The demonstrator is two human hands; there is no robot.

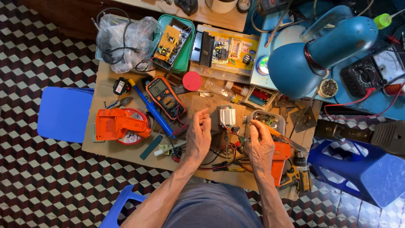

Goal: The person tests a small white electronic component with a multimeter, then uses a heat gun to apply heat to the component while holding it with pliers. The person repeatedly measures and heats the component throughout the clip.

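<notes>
Transformer [227, 115], small, white-taped, between 2 hands

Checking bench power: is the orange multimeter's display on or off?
Cannot tell. The orange multimeter lies face up left of the left hand, but its screen looks plain grey, too small to read.
</notes>
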